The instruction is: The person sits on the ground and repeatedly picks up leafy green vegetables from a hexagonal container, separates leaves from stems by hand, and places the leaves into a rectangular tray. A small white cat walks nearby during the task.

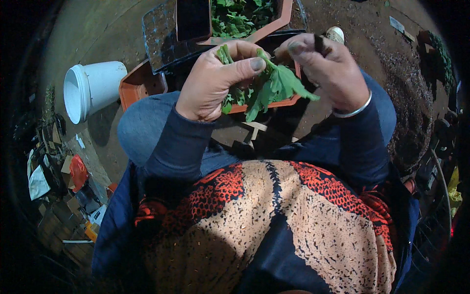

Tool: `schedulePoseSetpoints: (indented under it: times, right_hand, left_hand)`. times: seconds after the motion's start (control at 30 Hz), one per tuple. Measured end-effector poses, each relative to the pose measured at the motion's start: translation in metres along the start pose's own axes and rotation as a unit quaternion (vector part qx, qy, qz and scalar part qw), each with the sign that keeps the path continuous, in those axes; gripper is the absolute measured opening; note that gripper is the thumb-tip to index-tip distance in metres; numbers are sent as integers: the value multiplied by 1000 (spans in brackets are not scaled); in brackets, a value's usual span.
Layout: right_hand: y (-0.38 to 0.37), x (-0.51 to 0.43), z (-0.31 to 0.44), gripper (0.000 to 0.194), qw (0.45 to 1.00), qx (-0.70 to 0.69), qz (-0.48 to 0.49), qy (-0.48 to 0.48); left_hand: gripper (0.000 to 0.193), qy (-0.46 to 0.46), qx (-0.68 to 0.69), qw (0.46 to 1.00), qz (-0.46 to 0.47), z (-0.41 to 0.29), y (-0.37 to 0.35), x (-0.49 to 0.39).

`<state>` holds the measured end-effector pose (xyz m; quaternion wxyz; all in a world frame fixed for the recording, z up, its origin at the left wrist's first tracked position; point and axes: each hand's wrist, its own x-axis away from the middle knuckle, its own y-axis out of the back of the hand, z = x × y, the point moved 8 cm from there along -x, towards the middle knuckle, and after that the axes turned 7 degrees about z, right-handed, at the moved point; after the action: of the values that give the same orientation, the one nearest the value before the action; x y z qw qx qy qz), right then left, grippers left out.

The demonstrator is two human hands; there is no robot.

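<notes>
My left hand (220, 77) pinches leafy green cuttings (275, 79) between thumb and fingers. Their broad leaves hang to the right, while short cut stems (224, 54) stick up behind the thumb. Close by on the right is my right hand (326, 70), slightly blurred, its fingers curled and thumb raised. A dark patch or strip crosses its fingers; what it is, and whether the hand grips anything, I cannot tell. Beneath both hands sits a terracotta-coloured planter box (290, 102) with greenery inside, partly covered by the cuttings.
Ahead, another terracotta-coloured planter (284, 18) full of leaves rests on black seedling trays (161, 55), with a dark phone-like slab (193, 20) at its left. A white bucket (106, 86) lies tipped at left beside an orange-brown planter (137, 84). Assorted litter (79, 172) covers the lower left ground.
</notes>
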<state>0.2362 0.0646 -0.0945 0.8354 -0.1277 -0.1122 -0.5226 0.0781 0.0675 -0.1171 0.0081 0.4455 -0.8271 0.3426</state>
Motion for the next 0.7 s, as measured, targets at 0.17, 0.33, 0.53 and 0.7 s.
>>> schedulePoseSetpoints:
  times: [0.17, 0.33, 0.53, 0.7]
  right_hand:
    - [-16, 4, 8, 25, 996, 71, 51, 33]
    - [-3, 5, 10, 16, 992, 115, -8, 53]
    - [1, 5, 7, 21, 991, 82, 41, 96]
    - [10, 8, -1, 22, 999, 34, 17, -3]
  left_hand:
    - [22, 25, 27, 999, 11, 7, 4, 0]
    - [20, 52, -8, 999, -2, 8, 1, 1]
    - [20, 95, 36, 994, 34, 21, -5, -1]
    - [27, 95, 43, 994, -24, 26, -1, -1]
